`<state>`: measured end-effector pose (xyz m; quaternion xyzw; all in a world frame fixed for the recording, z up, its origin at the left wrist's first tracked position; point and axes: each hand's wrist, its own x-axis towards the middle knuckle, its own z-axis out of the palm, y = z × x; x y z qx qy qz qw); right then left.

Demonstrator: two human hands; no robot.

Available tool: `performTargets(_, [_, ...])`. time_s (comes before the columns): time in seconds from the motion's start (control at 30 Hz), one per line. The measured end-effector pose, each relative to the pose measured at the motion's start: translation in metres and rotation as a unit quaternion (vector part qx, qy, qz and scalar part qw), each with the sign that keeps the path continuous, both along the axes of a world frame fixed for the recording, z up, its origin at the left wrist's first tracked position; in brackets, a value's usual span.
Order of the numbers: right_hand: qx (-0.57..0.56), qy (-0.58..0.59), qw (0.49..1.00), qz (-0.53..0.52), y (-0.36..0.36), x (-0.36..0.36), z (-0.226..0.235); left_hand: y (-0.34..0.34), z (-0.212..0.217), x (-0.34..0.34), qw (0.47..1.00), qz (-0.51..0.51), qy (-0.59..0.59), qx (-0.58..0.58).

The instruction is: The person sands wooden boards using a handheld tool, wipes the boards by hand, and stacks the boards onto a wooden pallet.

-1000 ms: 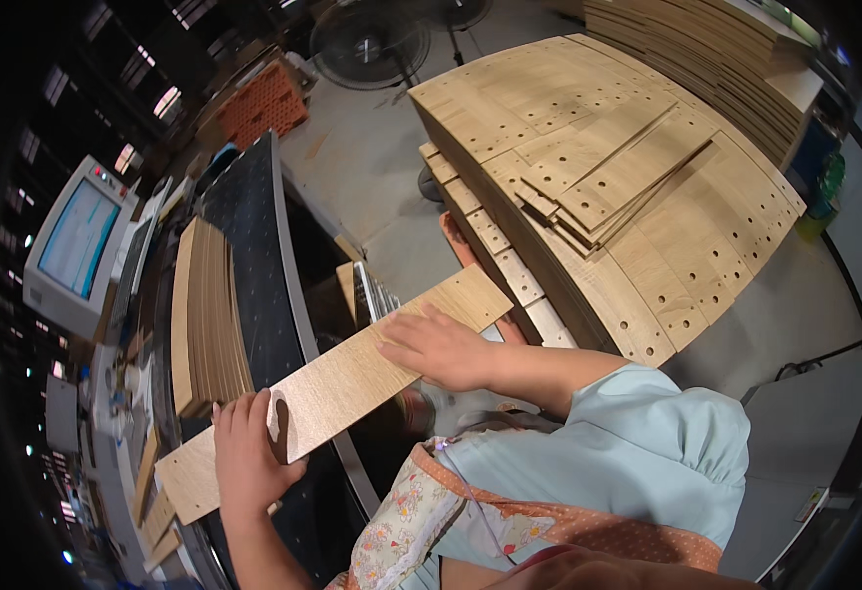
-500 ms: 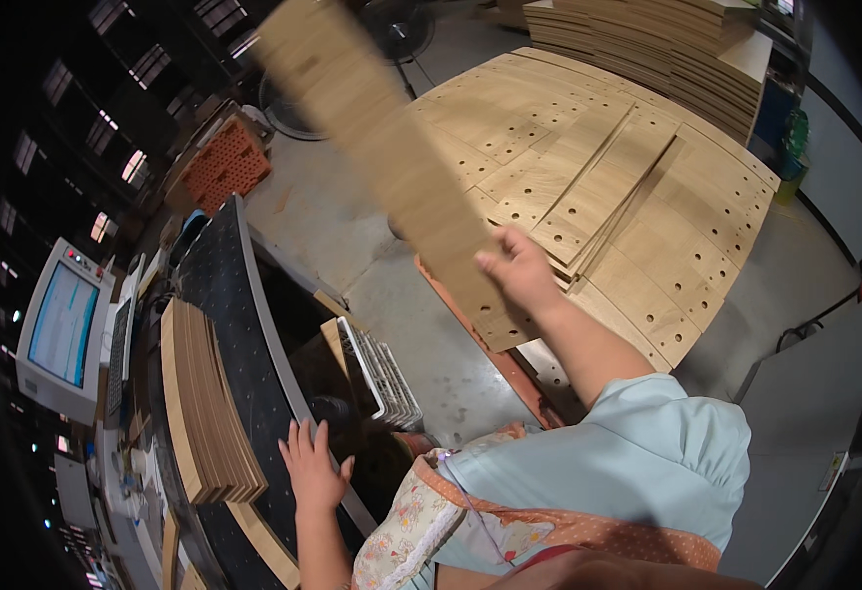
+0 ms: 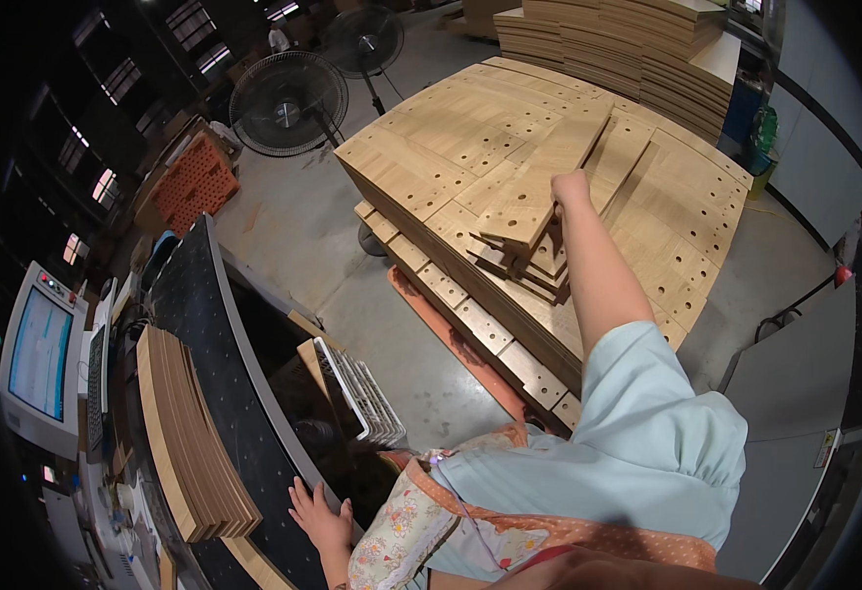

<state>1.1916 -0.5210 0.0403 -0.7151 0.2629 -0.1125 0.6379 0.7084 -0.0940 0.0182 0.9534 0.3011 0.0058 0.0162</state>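
Board (image 3: 546, 169) sits on top of the loose boards on the big stack, ahead and to our right. It lies at a slant, with dark holes at its near end. Our right hand (image 3: 571, 189) has it by the right edge, fingers curled closed around it, arm stretched out. Beneath and beside it we have a few loose boards (image 3: 624, 155), edges not lined up, ends fanned out at the near side.

All of that rests on the large stack (image 3: 421, 162), its top made of drilled boards laid side by side. Lower down, pale drilled pieces (image 3: 485, 326) stick out along its near left side; an orange-red beam (image 3: 451, 339) runs low beside them.

Our left hand (image 3: 321, 519) is well apart from the board, fingers spread and gripping nothing, at the right edge of the black table (image 3: 210, 324). A row of boards (image 3: 187, 433) stands on that table, left of the hand.

Further out: monitor (image 3: 40, 344) and keyboard (image 3: 97, 379) on our left, white rack (image 3: 357, 393) between table and stack, two fans (image 3: 288, 103) and an orange crate (image 3: 195, 182) behind, more stacked panels (image 3: 618, 61) at the back.
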Motion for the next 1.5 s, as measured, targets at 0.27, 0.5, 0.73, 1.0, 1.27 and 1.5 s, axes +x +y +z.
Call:
performTargets(0.27, [-0.533, -0.059, 0.837, 0.111, 0.056, -0.052, 0.005, 0.005, -0.003, -0.009, 0.999, -0.001, -0.037, -0.022])
performTargets(0.5, [-0.525, 0.056, 0.818, 0.228, 0.08, -0.042, -0.023, 0.01, -0.004, -0.013, 0.998, -0.009, -0.065, -0.023])
performTargets(0.73, [-0.55, 0.066, 0.8, 0.23, 0.1, -0.046, -0.007, 0.007, -0.001, -0.013, 0.996, -0.005, -0.081, -0.038])
performTargets(1.0, [-0.439, -0.376, 0.659, 0.482, 0.284, -0.122, -0.036, 0.02, 0.0, -0.035, 0.971, -0.026, -0.172, -0.167])
performTargets(1.27, [-0.197, -0.487, 0.412, 0.745, 0.401, -0.323, -0.041, -0.062, 0.006, -0.15, 0.909, 0.115, -0.29, -0.276])
performTargets(1.5, [-0.125, -0.479, 0.351, 0.795, 0.441, -0.393, -0.045, -0.188, -0.001, -0.246, 0.903, 0.385, -0.188, -0.039])
